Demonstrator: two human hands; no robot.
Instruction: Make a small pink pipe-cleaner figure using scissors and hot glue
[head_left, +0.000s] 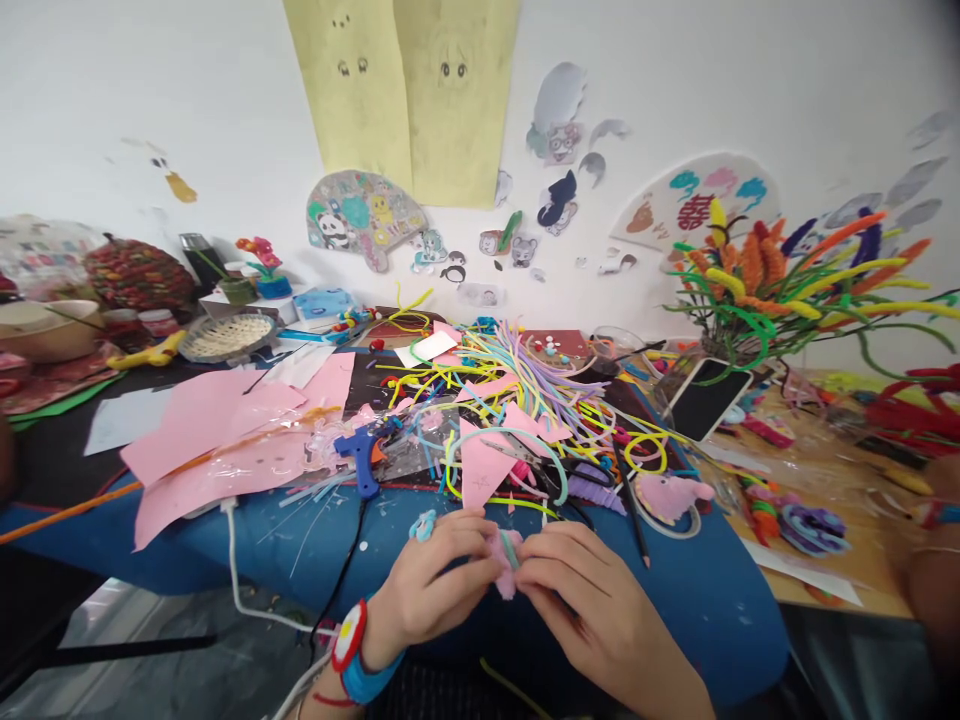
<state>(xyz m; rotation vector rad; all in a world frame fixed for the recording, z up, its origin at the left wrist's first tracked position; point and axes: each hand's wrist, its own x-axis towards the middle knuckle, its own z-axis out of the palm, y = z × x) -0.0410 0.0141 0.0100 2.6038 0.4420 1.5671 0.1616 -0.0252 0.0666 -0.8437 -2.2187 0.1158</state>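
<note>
Close to the table's front edge, a small fuzzy pink piece with a pale green strip along it is held between my two hands. My left hand, wearing a blue ring and a red and blue wristband, pinches its left side. From the right, my right hand grips it with thumb and fingers together. Fingertips cover part of the piece, so its full shape is hidden. Just beyond my hands lie a pink paper sheet, scissors and a dark pencil.
A blue glue gun with a black cord lies left of centre by large pink sheets. A heap of pastel pipe cleaners fills the middle. At right are a phone and a pink fuzzy figure; another person's arm shows.
</note>
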